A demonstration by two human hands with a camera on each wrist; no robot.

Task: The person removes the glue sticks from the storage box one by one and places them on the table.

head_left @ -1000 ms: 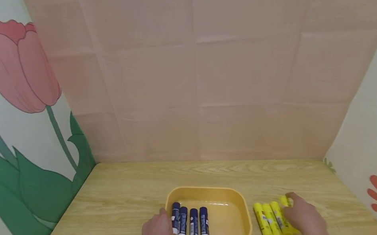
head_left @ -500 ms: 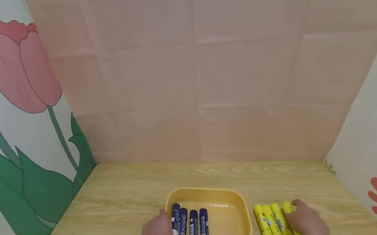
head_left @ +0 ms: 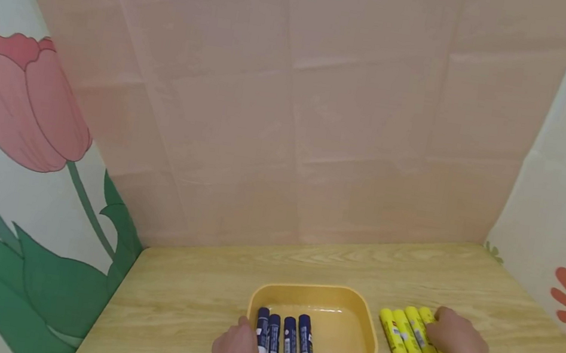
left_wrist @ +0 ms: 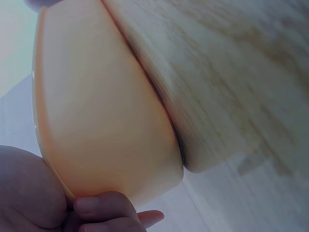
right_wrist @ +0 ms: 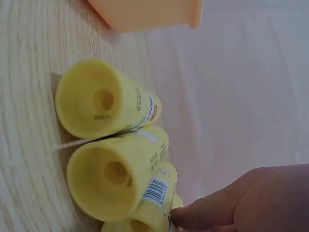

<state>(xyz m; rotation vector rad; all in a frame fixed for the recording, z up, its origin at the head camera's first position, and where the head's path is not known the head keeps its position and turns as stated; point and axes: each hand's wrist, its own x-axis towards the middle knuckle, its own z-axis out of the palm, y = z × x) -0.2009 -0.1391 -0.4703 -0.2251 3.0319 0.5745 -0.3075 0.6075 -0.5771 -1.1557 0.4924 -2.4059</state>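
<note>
Shifted leftward, one yellow stick (head_left: 426, 315) touches right hand (head_left: 458, 340), grip unclear; left hand (head_left: 235, 351) grips tray (head_left: 342, 335).

Yellow tubes (head_left: 409, 338), pale orange tray (head_left: 342, 337)

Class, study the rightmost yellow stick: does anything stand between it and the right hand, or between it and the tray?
Nothing visible separates the rightmost yellow stick from the right hand. Toward the tray, three other yellow sticks lie in between, then the tray's raised side wall.
</note>
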